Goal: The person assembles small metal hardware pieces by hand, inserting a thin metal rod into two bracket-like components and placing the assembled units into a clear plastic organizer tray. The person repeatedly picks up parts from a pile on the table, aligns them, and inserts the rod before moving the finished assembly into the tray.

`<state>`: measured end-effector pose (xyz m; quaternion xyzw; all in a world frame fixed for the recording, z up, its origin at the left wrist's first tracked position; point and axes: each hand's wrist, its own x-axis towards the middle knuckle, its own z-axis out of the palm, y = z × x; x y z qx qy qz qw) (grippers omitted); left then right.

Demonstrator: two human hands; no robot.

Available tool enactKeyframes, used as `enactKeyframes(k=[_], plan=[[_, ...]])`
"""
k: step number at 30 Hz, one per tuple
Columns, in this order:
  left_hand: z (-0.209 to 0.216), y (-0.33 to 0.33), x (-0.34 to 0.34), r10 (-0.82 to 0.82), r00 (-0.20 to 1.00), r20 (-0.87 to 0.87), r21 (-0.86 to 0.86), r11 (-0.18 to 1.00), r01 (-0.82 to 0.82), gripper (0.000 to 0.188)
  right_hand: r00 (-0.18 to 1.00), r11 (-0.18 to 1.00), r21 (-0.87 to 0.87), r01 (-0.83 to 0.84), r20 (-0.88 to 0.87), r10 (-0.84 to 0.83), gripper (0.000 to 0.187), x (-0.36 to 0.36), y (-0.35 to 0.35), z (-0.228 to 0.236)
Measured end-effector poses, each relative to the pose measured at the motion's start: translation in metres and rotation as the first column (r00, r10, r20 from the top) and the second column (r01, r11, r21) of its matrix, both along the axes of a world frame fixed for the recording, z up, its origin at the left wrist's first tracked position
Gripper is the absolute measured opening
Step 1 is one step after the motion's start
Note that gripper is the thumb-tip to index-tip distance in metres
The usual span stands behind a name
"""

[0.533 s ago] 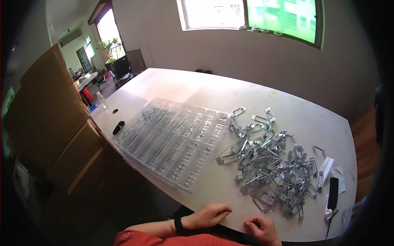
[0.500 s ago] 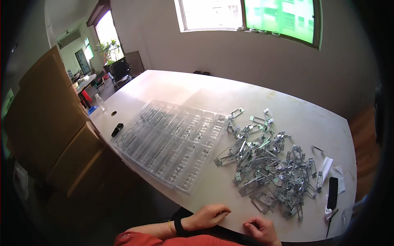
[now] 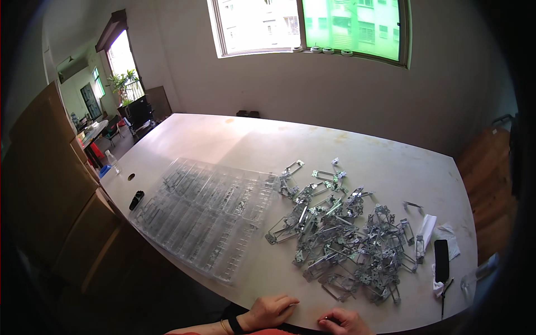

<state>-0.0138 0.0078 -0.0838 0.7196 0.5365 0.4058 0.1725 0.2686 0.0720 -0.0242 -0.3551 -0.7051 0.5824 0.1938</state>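
Note:
My left hand (image 3: 270, 311), with a dark band at the wrist, rests at the table's near edge. Its fingers are curled in, so whatever they may hold is hidden. To its right, my right hand (image 3: 343, 321) lies at the same edge with thumb and fingers drawn together; a tiny light spot shows at the tips, too small to name. A heap of silver metal brackets (image 3: 357, 245) lies just beyond my right hand, apart from it. Left of the heap sits a clear plastic tray (image 3: 241, 245) divided into long compartments, with small metal parts inside.
At the right lie a black flat bar (image 3: 441, 261), white paper (image 3: 427, 230) and a thin dark tool (image 3: 445, 296). A small black object (image 3: 137, 200) sits beside the tray, near a hole (image 3: 131, 177) in the tabletop. Cardboard boxes (image 3: 39, 184) stand on the left; a bottle (image 3: 112, 161) is farther back.
The whole view has shifted, so table, tray and brackets appear lower and farther left. Both hands also sit lower in the picture, in much the same pose.

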Motion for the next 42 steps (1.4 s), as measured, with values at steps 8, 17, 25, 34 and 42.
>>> enactKeyframes(k=[8,17,25,34,42], plan=[[-0.008,-0.002,0.002,-0.019,0.991,-0.132,0.093,0.995,0.031,0.015,0.999,0.999,0.037,-0.034,-0.002,0.034,0.014,0.006,0.000,0.008],[-0.008,0.003,0.006,-0.034,0.985,-0.168,0.087,0.995,0.049,0.013,1.000,0.994,0.110,0.023,0.010,-0.024,0.014,0.022,-0.005,-0.003],[-0.002,0.003,0.007,-0.026,0.985,-0.168,0.098,0.994,0.042,0.013,0.997,0.992,0.101,0.070,-0.044,-0.066,0.010,0.031,-0.009,-0.016],[0.003,0.006,0.008,-0.038,0.985,-0.167,0.100,0.993,0.055,0.010,0.994,0.995,0.076,0.072,-0.091,-0.065,0.009,0.032,-0.008,-0.025],[-0.008,0.000,0.003,-0.081,0.974,-0.210,-0.048,0.996,0.073,0.013,0.998,0.998,-0.022,0.056,-0.016,-0.056,0.009,0.030,-0.006,-0.013]])
